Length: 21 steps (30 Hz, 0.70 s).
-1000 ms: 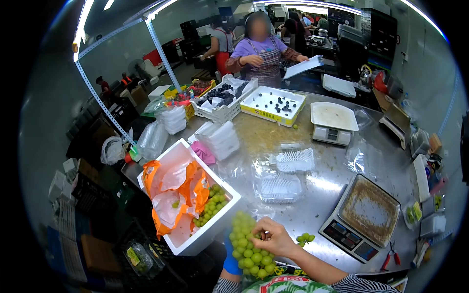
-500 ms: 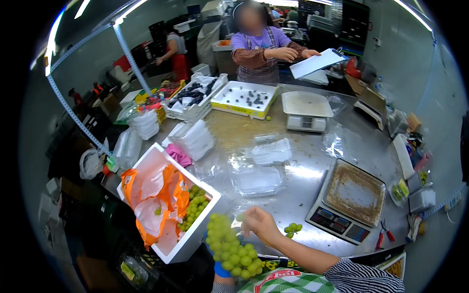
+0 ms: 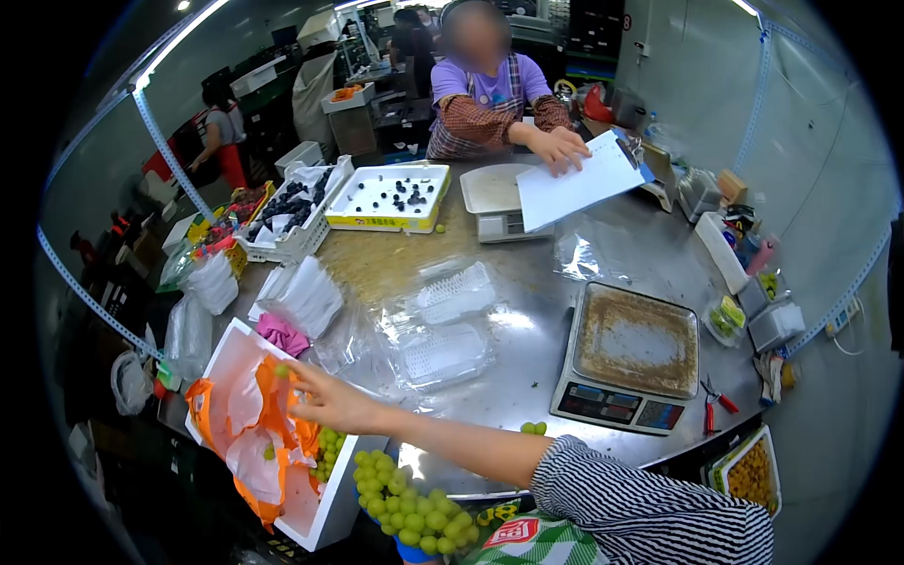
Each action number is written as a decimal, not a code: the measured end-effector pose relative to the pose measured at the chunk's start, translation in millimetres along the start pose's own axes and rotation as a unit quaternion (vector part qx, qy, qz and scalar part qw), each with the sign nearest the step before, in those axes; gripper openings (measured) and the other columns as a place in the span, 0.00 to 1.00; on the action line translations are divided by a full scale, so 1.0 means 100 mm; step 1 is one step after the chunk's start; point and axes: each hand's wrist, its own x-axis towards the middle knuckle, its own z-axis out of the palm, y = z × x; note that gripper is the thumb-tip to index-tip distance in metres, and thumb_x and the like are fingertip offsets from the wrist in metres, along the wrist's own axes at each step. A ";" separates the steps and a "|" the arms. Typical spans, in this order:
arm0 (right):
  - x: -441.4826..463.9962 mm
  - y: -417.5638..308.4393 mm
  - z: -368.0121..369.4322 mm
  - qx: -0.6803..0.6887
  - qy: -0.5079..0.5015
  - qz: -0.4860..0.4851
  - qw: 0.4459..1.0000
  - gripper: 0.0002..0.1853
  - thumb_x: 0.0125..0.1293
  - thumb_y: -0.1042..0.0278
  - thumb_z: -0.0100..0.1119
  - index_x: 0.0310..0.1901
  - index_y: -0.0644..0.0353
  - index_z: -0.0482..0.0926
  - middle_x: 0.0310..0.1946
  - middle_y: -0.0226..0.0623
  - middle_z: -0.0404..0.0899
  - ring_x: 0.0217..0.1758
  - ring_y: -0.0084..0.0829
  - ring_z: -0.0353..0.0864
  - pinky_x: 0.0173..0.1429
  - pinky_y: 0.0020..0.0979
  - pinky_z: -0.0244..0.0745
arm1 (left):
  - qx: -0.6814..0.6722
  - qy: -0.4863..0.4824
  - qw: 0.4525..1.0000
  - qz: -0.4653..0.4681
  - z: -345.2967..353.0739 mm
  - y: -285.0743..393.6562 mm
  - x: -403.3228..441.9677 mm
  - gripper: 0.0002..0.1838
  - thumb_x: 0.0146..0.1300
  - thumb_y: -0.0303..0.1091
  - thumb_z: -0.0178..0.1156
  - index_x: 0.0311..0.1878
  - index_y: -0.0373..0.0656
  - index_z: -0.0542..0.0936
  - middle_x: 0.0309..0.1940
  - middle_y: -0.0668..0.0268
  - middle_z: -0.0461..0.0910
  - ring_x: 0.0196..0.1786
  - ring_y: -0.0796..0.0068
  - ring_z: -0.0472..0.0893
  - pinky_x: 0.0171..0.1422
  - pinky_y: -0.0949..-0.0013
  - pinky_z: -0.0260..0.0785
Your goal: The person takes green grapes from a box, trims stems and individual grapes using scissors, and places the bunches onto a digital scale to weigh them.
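My right hand [image 3: 328, 397] reaches left across the white foam box [image 3: 354, 504], its fingertips pinching a single green grape [image 3: 281, 371]. Inside the box lie crumpled orange-and-white wrapping [image 3: 254, 428] and more green grapes [image 3: 327, 450], partly covered by my hand and forearm. At the bottom centre, my left hand [image 3: 414, 552], in a blue glove, holds up a bunch of green grapes [image 3: 414, 508] at the table edge. The bunch hides most of that hand. A few loose green grapes [image 3: 534, 428] lie on the metal table just beyond my right forearm.
A scale [image 3: 626, 363] stands right of centre, red-handled clippers [image 3: 718, 405] beside it. Clear plastic trays [image 3: 443, 353] lie mid-table. Across the table a person in purple [image 3: 490, 89] holds a clipboard [image 3: 579, 188] over another scale [image 3: 499, 193]. Dark fruit fills a crate [image 3: 292, 212].
My right hand has moved left from beside the bunch to over the foam box. The person opposite has brought the clipboard down and nearer. The camera view has shifted right.
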 end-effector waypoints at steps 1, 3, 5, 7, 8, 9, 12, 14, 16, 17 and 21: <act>0.02 -0.08 0.01 -0.044 -0.023 -0.006 0.999 0.32 0.66 0.64 0.61 0.67 0.66 0.62 0.63 0.53 0.66 0.57 0.42 0.78 0.57 0.36 0.77 | -0.003 0.001 1.000 -0.003 0.01 0.03 0.06 0.26 0.74 0.48 0.40 0.68 0.44 0.64 0.59 0.59 0.69 0.59 0.65 0.73 0.65 0.62 0.69; -0.01 -0.21 -0.06 -0.132 -0.047 -0.032 0.990 0.26 0.64 0.64 0.61 0.61 0.66 0.69 0.56 0.52 0.74 0.49 0.41 0.81 0.52 0.35 0.77 | 0.000 -0.002 1.000 -0.004 0.02 0.05 0.15 0.26 0.74 0.49 0.40 0.68 0.44 0.64 0.60 0.59 0.69 0.60 0.65 0.73 0.65 0.62 0.68; -0.18 -0.27 -0.21 -0.153 -0.054 0.034 0.986 0.19 0.65 0.64 0.60 0.54 0.65 0.74 0.46 0.47 0.79 0.42 0.39 0.81 0.47 0.36 0.77 | -0.003 0.000 1.000 -0.007 0.06 0.13 0.24 0.26 0.74 0.49 0.40 0.68 0.44 0.64 0.60 0.59 0.69 0.60 0.64 0.73 0.65 0.61 0.68; -0.42 -0.25 -0.34 -0.178 -0.013 0.058 0.982 0.14 0.66 0.65 0.60 0.48 0.65 0.78 0.37 0.42 0.83 0.37 0.33 0.82 0.43 0.32 0.76 | -0.003 0.000 1.000 -0.007 0.09 0.17 0.32 0.27 0.73 0.49 0.40 0.68 0.44 0.64 0.60 0.59 0.69 0.60 0.64 0.73 0.65 0.61 0.68; -0.58 -0.19 -0.41 -0.193 0.032 0.048 0.980 0.12 0.67 0.65 0.60 0.46 0.65 0.80 0.34 0.40 0.84 0.35 0.28 0.82 0.41 0.29 0.75 | -0.003 -0.001 1.000 -0.008 0.10 0.18 0.36 0.27 0.73 0.50 0.40 0.68 0.44 0.64 0.60 0.59 0.69 0.60 0.64 0.72 0.65 0.61 0.68; -0.73 -0.18 -0.51 -0.174 0.051 0.097 0.979 0.13 0.67 0.65 0.60 0.46 0.65 0.80 0.34 0.40 0.84 0.36 0.28 0.82 0.42 0.29 0.75 | -0.005 -0.002 1.000 -0.011 0.10 0.17 0.39 0.27 0.73 0.50 0.40 0.68 0.44 0.64 0.61 0.59 0.69 0.60 0.64 0.72 0.65 0.61 0.68; -1.13 -0.08 -0.77 -0.144 0.120 0.192 0.963 0.12 0.68 0.64 0.59 0.45 0.65 0.79 0.31 0.37 0.81 0.33 0.24 0.78 0.40 0.28 0.73 | -0.001 -0.007 1.000 -0.019 0.16 0.19 0.50 0.28 0.73 0.50 0.39 0.69 0.44 0.63 0.61 0.59 0.69 0.61 0.64 0.72 0.66 0.61 0.68; -1.35 0.03 -0.87 -0.168 0.175 0.196 0.950 0.11 0.69 0.65 0.58 0.41 0.66 0.79 0.23 0.32 0.77 0.27 0.17 0.72 0.33 0.25 0.69 | 0.003 -0.006 1.000 -0.025 0.15 0.19 0.54 0.28 0.73 0.51 0.39 0.69 0.45 0.63 0.61 0.58 0.69 0.61 0.64 0.72 0.66 0.61 0.68; -1.51 -0.03 -0.96 -0.166 0.190 0.228 0.940 0.10 0.69 0.65 0.58 0.41 0.65 0.79 0.23 0.30 0.77 0.27 0.16 0.71 0.33 0.24 0.69 | 0.004 -0.007 0.999 -0.032 0.18 0.16 0.59 0.28 0.73 0.51 0.39 0.69 0.45 0.63 0.62 0.58 0.68 0.61 0.64 0.72 0.66 0.61 0.68; -1.56 -0.05 -1.00 -0.165 0.196 0.244 0.935 0.10 0.69 0.66 0.58 0.42 0.65 0.79 0.24 0.29 0.77 0.27 0.15 0.70 0.33 0.24 0.69 | 0.003 -0.007 0.999 -0.032 0.19 0.16 0.61 0.28 0.73 0.51 0.39 0.69 0.45 0.63 0.62 0.58 0.68 0.61 0.64 0.72 0.66 0.61 0.68; -1.68 -0.07 -1.06 -0.164 0.194 0.253 0.933 0.09 0.69 0.66 0.57 0.42 0.64 0.80 0.25 0.28 0.78 0.28 0.15 0.71 0.33 0.24 0.69 | 0.007 -0.009 0.999 -0.042 0.28 0.13 0.72 0.29 0.73 0.52 0.39 0.70 0.45 0.63 0.62 0.58 0.68 0.61 0.64 0.72 0.66 0.60 0.67</act>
